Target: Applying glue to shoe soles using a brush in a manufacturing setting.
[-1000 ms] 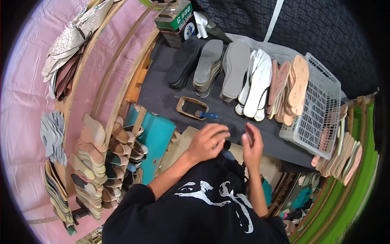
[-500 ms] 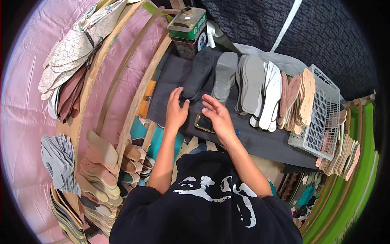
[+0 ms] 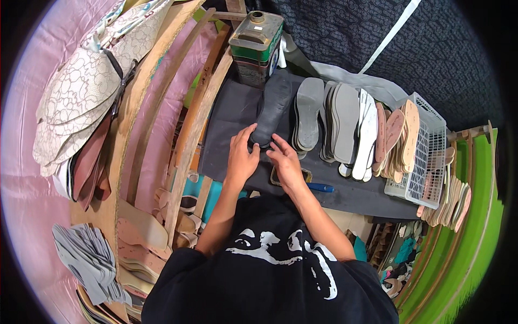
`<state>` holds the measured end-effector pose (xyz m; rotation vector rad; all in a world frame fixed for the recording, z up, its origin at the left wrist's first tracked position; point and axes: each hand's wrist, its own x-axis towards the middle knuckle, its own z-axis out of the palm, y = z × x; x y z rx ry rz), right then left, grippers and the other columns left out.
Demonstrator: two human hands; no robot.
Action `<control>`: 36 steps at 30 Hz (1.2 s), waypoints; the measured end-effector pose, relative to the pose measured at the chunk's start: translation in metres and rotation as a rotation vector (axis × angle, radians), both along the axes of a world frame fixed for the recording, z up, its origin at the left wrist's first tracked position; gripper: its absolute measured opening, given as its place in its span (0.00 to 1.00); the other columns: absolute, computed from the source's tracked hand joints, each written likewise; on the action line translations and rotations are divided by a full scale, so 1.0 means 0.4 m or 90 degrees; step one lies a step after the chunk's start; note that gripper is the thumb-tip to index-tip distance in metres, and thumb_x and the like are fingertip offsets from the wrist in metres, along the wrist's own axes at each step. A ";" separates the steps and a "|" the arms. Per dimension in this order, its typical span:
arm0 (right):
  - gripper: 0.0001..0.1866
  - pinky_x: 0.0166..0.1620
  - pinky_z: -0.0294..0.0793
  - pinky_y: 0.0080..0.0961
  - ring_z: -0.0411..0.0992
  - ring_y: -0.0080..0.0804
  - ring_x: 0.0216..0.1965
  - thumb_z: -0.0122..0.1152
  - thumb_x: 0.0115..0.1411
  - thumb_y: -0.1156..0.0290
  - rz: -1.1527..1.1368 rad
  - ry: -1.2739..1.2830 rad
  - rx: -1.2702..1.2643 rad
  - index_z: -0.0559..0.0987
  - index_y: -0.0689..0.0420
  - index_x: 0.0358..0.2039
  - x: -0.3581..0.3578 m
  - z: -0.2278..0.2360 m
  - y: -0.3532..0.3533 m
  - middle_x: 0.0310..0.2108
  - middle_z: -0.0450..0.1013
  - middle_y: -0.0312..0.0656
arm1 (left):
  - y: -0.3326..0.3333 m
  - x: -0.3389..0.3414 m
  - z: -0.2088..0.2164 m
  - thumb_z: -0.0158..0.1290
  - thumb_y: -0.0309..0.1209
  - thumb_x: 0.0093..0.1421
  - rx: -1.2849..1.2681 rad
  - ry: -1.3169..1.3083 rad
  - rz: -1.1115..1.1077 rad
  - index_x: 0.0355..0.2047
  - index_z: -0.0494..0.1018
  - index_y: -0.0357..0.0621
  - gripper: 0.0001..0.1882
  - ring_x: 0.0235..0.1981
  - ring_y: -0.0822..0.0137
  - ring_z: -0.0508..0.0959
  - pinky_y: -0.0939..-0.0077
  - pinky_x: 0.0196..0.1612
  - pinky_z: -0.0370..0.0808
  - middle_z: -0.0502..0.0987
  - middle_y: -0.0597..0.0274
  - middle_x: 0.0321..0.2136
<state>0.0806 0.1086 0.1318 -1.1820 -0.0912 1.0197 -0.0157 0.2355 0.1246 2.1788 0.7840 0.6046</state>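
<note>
Dark shoe sole, beside the metal can, newly gripped by left hand, right hand spread open alongside.

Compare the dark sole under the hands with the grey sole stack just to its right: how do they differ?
The dark sole is near black; the grey sole stack is lighter grey. The dark sole is touched at its near end by the left hand and right hand; the grey sole stack is untouched. Both lie lengthwise on the dark mat.
</note>
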 end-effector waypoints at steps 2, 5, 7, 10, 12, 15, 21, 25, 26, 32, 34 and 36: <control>0.39 0.71 0.66 0.32 0.61 0.42 0.76 0.62 0.66 0.79 -0.014 0.034 -0.009 0.63 0.65 0.77 0.007 0.025 0.006 0.76 0.61 0.55 | 0.009 0.001 0.000 0.60 0.21 0.63 -0.006 0.001 -0.003 0.69 0.73 0.46 0.32 0.56 0.51 0.79 0.60 0.58 0.78 0.80 0.52 0.61; 0.39 0.68 0.70 0.32 0.68 0.41 0.70 0.62 0.64 0.81 -0.046 0.020 -0.002 0.64 0.65 0.76 0.009 0.027 0.013 0.74 0.62 0.55 | 0.025 0.010 0.013 0.60 0.21 0.63 -0.049 -0.010 -0.014 0.68 0.73 0.45 0.31 0.53 0.54 0.80 0.63 0.58 0.78 0.80 0.52 0.59; 0.38 0.66 0.73 0.31 0.73 0.38 0.65 0.62 0.64 0.82 -0.066 -0.028 0.009 0.65 0.64 0.75 0.005 0.044 0.023 0.72 0.64 0.54 | 0.034 0.018 0.019 0.60 0.21 0.63 -0.087 -0.022 -0.024 0.68 0.73 0.44 0.31 0.52 0.57 0.81 0.64 0.58 0.79 0.80 0.51 0.58; 0.37 0.54 0.84 0.29 0.80 0.31 0.49 0.64 0.66 0.86 -0.194 0.052 0.062 0.64 0.62 0.73 0.006 0.086 0.050 0.55 0.73 0.46 | 0.054 0.034 0.018 0.60 0.25 0.69 -0.409 -0.173 0.015 0.68 0.71 0.42 0.27 0.52 0.62 0.82 0.69 0.58 0.80 0.80 0.49 0.54; 0.36 0.54 0.84 0.29 0.80 0.32 0.48 0.64 0.66 0.85 -0.205 0.093 0.068 0.63 0.61 0.73 0.014 0.070 0.054 0.53 0.74 0.45 | 0.071 0.031 0.017 0.59 0.26 0.69 -0.541 -0.224 0.015 0.68 0.71 0.41 0.27 0.53 0.62 0.82 0.68 0.59 0.80 0.80 0.50 0.54; 0.35 0.53 0.85 0.29 0.81 0.32 0.46 0.65 0.67 0.86 -0.230 0.124 0.081 0.64 0.61 0.71 0.015 0.059 0.055 0.48 0.76 0.42 | 0.081 0.033 0.047 0.56 0.30 0.73 -0.724 -0.283 -0.001 0.69 0.67 0.39 0.26 0.57 0.60 0.80 0.65 0.64 0.77 0.79 0.48 0.56; 0.32 0.50 0.84 0.27 0.81 0.32 0.44 0.62 0.66 0.87 -0.225 0.169 0.127 0.67 0.61 0.70 0.003 0.137 -0.011 0.44 0.77 0.41 | 0.075 0.032 0.026 0.53 0.47 0.74 -1.241 -0.470 -0.014 0.73 0.61 0.38 0.36 0.65 0.51 0.75 0.55 0.71 0.69 0.73 0.41 0.64; 0.34 0.50 0.84 0.25 0.82 0.30 0.46 0.62 0.64 0.88 -0.115 0.200 0.164 0.66 0.63 0.71 -0.006 0.255 -0.153 0.48 0.80 0.44 | 0.058 0.053 -0.021 0.52 0.57 0.71 -1.325 -0.479 0.019 0.67 0.69 0.37 0.38 0.63 0.51 0.76 0.55 0.68 0.70 0.78 0.48 0.60; 0.34 0.51 0.84 0.25 0.82 0.30 0.46 0.61 0.64 0.87 -0.065 0.197 0.159 0.67 0.63 0.71 -0.003 0.274 -0.198 0.50 0.80 0.45 | 0.040 0.065 0.031 0.48 0.60 0.71 -1.278 -0.479 0.041 0.63 0.74 0.37 0.38 0.64 0.50 0.76 0.52 0.68 0.70 0.80 0.50 0.60; 0.32 0.51 0.86 0.25 0.84 0.33 0.47 0.58 0.59 0.90 -0.056 0.121 0.133 0.72 0.72 0.66 0.018 0.315 -0.462 0.50 0.81 0.49 | -0.062 -0.015 0.109 0.47 0.58 0.71 -1.231 -0.525 0.014 0.67 0.70 0.37 0.39 0.66 0.51 0.76 0.49 0.72 0.67 0.78 0.50 0.64; 0.30 0.49 0.84 0.23 0.84 0.32 0.47 0.59 0.60 0.87 -0.106 0.068 0.126 0.73 0.73 0.64 0.050 0.305 -0.567 0.49 0.82 0.50 | -0.113 -0.060 0.130 0.47 0.59 0.71 -1.182 -0.493 -0.045 0.68 0.69 0.35 0.40 0.67 0.52 0.75 0.50 0.72 0.67 0.77 0.50 0.64; 0.26 0.45 0.82 0.21 0.83 0.28 0.43 0.59 0.61 0.86 -0.189 0.013 0.083 0.75 0.72 0.61 0.078 0.316 -0.644 0.47 0.83 0.49 | -0.189 -0.088 0.165 0.45 0.56 0.71 -1.112 -0.408 -0.108 0.71 0.67 0.32 0.42 0.66 0.60 0.73 0.58 0.68 0.70 0.73 0.50 0.69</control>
